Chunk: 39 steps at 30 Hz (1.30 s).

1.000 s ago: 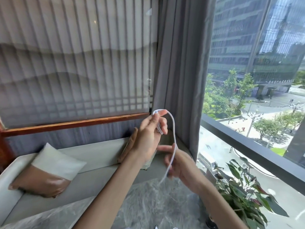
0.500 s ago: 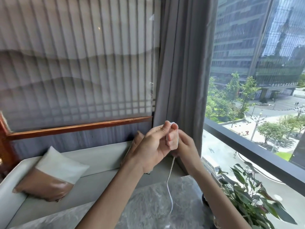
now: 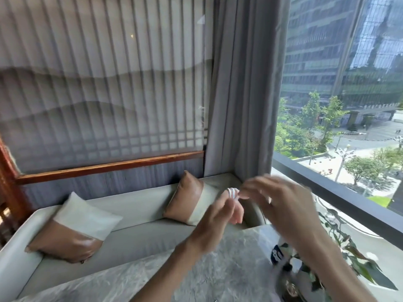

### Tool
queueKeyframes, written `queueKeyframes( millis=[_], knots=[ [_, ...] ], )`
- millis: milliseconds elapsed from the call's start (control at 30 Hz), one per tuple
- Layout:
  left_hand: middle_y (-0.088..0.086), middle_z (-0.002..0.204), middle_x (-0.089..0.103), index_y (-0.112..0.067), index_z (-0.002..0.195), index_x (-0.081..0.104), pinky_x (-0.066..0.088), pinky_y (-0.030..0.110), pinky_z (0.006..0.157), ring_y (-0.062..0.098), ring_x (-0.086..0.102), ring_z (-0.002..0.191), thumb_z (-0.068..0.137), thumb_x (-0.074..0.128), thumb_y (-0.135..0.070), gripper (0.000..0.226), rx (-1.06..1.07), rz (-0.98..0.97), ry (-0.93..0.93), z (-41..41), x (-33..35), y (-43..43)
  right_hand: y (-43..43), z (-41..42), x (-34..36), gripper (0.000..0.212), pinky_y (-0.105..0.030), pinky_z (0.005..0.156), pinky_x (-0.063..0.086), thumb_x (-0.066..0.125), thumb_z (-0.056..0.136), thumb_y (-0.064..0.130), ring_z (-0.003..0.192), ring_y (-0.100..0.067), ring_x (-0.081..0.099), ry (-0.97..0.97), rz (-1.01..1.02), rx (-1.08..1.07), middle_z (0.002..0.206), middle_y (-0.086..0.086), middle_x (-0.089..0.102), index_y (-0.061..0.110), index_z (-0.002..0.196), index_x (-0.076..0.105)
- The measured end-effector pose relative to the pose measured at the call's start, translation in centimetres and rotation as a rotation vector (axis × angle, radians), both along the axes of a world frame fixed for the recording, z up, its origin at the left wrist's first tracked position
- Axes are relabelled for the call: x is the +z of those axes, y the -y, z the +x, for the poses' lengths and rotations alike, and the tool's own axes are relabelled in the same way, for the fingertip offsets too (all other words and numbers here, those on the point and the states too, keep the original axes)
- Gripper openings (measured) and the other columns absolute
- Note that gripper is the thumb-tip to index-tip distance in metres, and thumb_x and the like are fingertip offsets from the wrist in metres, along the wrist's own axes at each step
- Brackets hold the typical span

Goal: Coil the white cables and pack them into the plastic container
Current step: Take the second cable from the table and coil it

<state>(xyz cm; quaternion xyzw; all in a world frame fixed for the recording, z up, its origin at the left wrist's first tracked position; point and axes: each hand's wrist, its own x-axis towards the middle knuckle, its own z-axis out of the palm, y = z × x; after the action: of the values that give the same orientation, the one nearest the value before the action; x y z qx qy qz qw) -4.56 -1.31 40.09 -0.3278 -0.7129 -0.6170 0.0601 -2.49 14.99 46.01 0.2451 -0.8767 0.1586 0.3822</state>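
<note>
My left hand (image 3: 214,216) is raised in front of me with a white cable (image 3: 232,192) wound in several turns round its fingertips. My right hand (image 3: 281,201) is beside it on the right, blurred with motion, and its fingertips pinch the cable at the coil. Both hands hover above the grey marble table (image 3: 196,277). No loose length of cable shows below the hands. The plastic container is out of view.
A grey bench (image 3: 130,238) with two brown and white cushions (image 3: 74,232) (image 3: 187,200) runs behind the table. A potted plant (image 3: 349,258) stands at the right by the window, and a grey curtain (image 3: 244,88) hangs behind the hands.
The hanging length of cable has been wound up round my left fingertips. Both hands have dropped lower and shifted right, and my right hand now sits beside the coil.
</note>
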Motion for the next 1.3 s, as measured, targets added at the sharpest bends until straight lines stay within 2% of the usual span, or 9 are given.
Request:
queueKeyframes(
  millis=[133, 267, 367, 567, 733, 800, 900, 1067, 1300],
  knots=[
    [0.002, 0.076, 0.055, -0.005, 0.114, 0.052, 0.04, 0.03, 0.075, 0.007, 0.054, 0.074, 0.083, 0.045, -0.074, 0.076, -0.187, 0.16, 0.052, 1.3, 1.6, -1.2, -1.2, -4.3, 1.9, 0.012, -0.026, 0.066, 0.052, 0.069, 0.088, 0.03, 0.074, -0.004, 0.069, 0.273, -0.376, 0.327, 0.081, 0.01, 0.074, 0.024, 0.081, 0.077],
    [0.009, 0.077, 0.057, -0.015, 0.113, 0.059, 0.041, 0.029, 0.075, 0.027, 0.046, 0.074, 0.09, 0.043, -0.066, 0.059, -0.279, 0.354, 0.076, 0.7, 2.8, -1.0, 1.6, -6.0, -2.6, 0.042, -0.015, 0.057, 0.044, 0.057, 0.09, -0.003, 0.056, 0.006, 0.054, 0.672, -0.599, 0.529, 0.055, 0.013, 0.062, 0.022, 0.059, 0.067],
    [0.011, 0.08, 0.057, -0.004, 0.124, 0.056, 0.046, 0.026, 0.08, 0.023, 0.05, 0.079, 0.092, 0.044, -0.055, 0.062, -0.284, 0.664, 0.315, -0.9, 2.3, -0.4, 3.4, -5.3, -6.8, 0.041, -0.021, 0.051, 0.039, 0.053, 0.095, 0.03, 0.047, 0.0, 0.046, 0.752, -0.667, 0.433, 0.049, 0.008, 0.055, 0.022, 0.057, 0.061],
    [0.018, 0.086, 0.061, -0.006, 0.111, 0.058, 0.042, 0.037, 0.085, 0.027, 0.053, 0.079, 0.096, 0.032, -0.044, 0.048, 0.228, 0.414, 0.154, -4.7, 0.9, 2.9, 3.3, 0.2, -9.9, 0.018, -0.024, 0.073, 0.053, 0.047, 0.099, 0.034, 0.07, -0.005, 0.066, 0.716, 0.096, 0.346, 0.073, 0.006, 0.071, 0.031, 0.109, 0.062],
    [-0.003, 0.08, 0.056, -0.01, 0.102, 0.054, 0.04, 0.028, 0.084, 0.017, 0.052, 0.076, 0.097, 0.023, -0.062, 0.061, 0.027, 0.048, 0.124, -2.3, -3.1, 2.2, -0.4, -0.1, 0.0, 0.018, -0.034, 0.051, 0.051, 0.056, 0.086, 0.028, 0.069, -0.015, 0.065, 0.045, 0.243, 0.172, 0.076, 0.015, 0.066, 0.039, 0.098, 0.062],
    [0.001, 0.079, 0.057, -0.017, 0.112, 0.057, 0.039, 0.027, 0.083, 0.018, 0.051, 0.075, 0.098, 0.023, -0.063, 0.058, -0.079, 0.063, 0.107, -0.6, -3.0, 1.2, -1.6, -1.8, 2.9, 0.014, -0.033, 0.052, 0.052, 0.062, 0.087, 0.025, 0.069, -0.01, 0.066, -0.041, 0.127, 0.184, 0.071, 0.018, 0.068, 0.036, 0.093, 0.066],
    [0.021, 0.084, 0.055, -0.025, 0.118, 0.057, 0.043, 0.026, 0.073, 0.02, 0.056, 0.07, 0.099, 0.03, -0.057, 0.047, -0.235, 0.227, 0.051, 0.5, -0.8, 0.1, -0.7, -4.4, 2.7, 0.014, -0.028, 0.068, 0.055, 0.063, 0.093, 0.026, 0.072, -0.006, 0.069, 0.322, -0.315, 0.468, 0.076, 0.009, 0.072, 0.019, 0.094, 0.075],
    [0.014, 0.068, 0.056, 0.001, 0.113, 0.059, 0.038, 0.032, 0.067, 0.021, 0.053, 0.067, 0.099, 0.041, -0.04, 0.047, -0.235, 0.596, 0.28, -0.7, 1.1, 1.0, 3.1, -5.0, -6.5, 0.028, -0.026, 0.064, 0.044, 0.055, 0.1, 0.016, 0.066, 0.0, 0.052, 0.564, -0.528, 0.501, 0.067, 0.011, 0.059, 0.019, 0.073, 0.062],
    [0.008, 0.065, 0.052, 0.0, 0.105, 0.056, 0.053, 0.029, 0.068, 0.024, 0.063, 0.073, 0.1, 0.04, -0.027, 0.032, -0.107, 0.686, 0.41, -0.7, -1.5, 1.4, 4.1, -4.8, -9.5, 0.023, -0.035, 0.083, 0.055, 0.054, 0.092, 0.012, 0.097, -0.019, 0.067, 1.124, -0.955, 0.791, 0.1, -0.009, 0.071, 0.005, 0.107, 0.07]
  ],
)
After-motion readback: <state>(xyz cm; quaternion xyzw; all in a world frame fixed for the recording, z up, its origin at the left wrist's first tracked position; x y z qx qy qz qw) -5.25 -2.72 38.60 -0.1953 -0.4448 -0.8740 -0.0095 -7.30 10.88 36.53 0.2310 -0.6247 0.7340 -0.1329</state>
